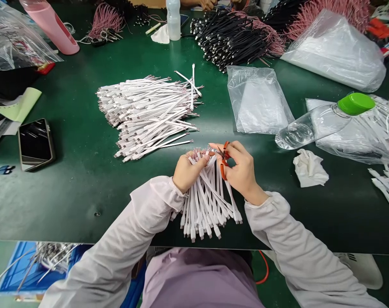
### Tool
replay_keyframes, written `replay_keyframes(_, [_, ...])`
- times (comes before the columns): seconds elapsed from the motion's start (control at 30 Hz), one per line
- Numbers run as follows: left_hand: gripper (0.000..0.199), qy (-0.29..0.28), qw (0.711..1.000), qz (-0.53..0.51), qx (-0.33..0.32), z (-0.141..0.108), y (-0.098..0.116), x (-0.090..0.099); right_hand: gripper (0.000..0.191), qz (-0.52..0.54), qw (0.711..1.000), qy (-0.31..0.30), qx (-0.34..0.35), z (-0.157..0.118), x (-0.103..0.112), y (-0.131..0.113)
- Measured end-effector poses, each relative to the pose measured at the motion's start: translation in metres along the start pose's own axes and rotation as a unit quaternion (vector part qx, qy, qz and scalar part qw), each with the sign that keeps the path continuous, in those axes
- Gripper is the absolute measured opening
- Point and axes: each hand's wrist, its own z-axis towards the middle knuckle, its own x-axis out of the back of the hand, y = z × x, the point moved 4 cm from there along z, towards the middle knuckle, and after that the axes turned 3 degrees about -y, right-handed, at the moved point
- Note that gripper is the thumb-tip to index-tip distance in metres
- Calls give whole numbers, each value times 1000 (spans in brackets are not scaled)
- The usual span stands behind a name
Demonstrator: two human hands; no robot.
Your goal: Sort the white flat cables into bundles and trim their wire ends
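Note:
My left hand [190, 171] is closed around the upper end of a bunch of short white cables [203, 201]. Thin pinkish wire ends stick up out of the grip, and the plugs fan out downward toward the table's front edge. In my right hand [242, 167] are small scissors with orange handles [224, 172]. The blades point left, close to the wire ends at my left fingertips. Whether the blades touch a wire is too small to tell. Beyond my hands lies a large pile of similar white cables [152, 111], wire ends to the right.
A phone [37, 145] lies at left. To the right are a clear bottle with a green cap [322, 122], crumpled tissue [310, 168] and plastic bags [258, 102]. Black cables [229, 38], a pink bottle [53, 28] and another person's hand [208, 4] are farther back. A blue bin [17, 265] stands below the table.

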Motion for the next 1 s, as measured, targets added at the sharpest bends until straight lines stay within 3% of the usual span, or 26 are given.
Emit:
replay_keyframes(0.3, [17, 49, 999, 1, 11, -1, 2, 4, 28, -24, 998, 53, -11, -4, 7, -2])
replay_keyframes(0.57, [23, 72, 997, -17, 21, 1, 0, 6, 13, 12, 1000, 13, 1, -5, -1, -3])
replay_keyframes(0.8, [23, 29, 998, -47, 37, 1, 0, 0, 25, 49, 998, -40, -25, -1, -3, -6])
replay_keyframes(1.0, [19, 35, 999, -8, 32, 1, 2, 1, 19, 33, 999, -14, -31, -1, 0, 0])
